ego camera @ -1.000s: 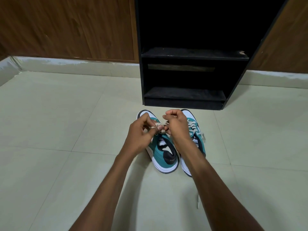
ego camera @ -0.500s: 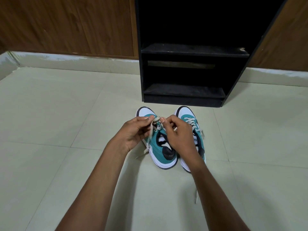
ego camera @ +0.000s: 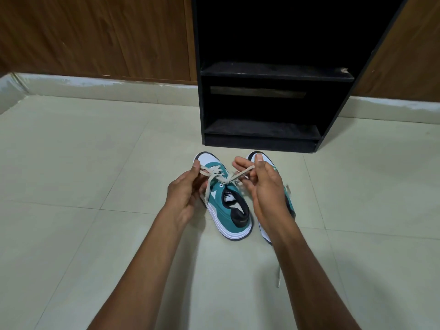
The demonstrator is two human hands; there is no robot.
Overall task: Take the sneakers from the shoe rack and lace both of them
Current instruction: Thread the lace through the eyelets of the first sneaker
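Observation:
Two teal and white sneakers stand side by side on the tiled floor, toes toward the rack. The left sneaker [ego camera: 232, 211] shows its black heel and white sole. My left hand [ego camera: 184, 194] pinches one loop of its cream lace [ego camera: 215, 176] on the left side. My right hand [ego camera: 266, 186] pinches the other lace end, pulled out to the right, with a knot between the hands. The right sneaker [ego camera: 263, 158] is mostly hidden under my right hand and wrist; its loose lace end [ego camera: 278, 278] trails on the floor.
A black shoe rack [ego camera: 262, 134] with bare shelves stands just behind the sneakers against a brown wooden wall [ego camera: 95, 36]. Pale floor tiles [ego camera: 83, 175] spread to both sides, edged by a light skirting.
My hands have moved apart, drawing the left sneaker's lace out to both sides from a knot. Earlier they were close together over the tongue.

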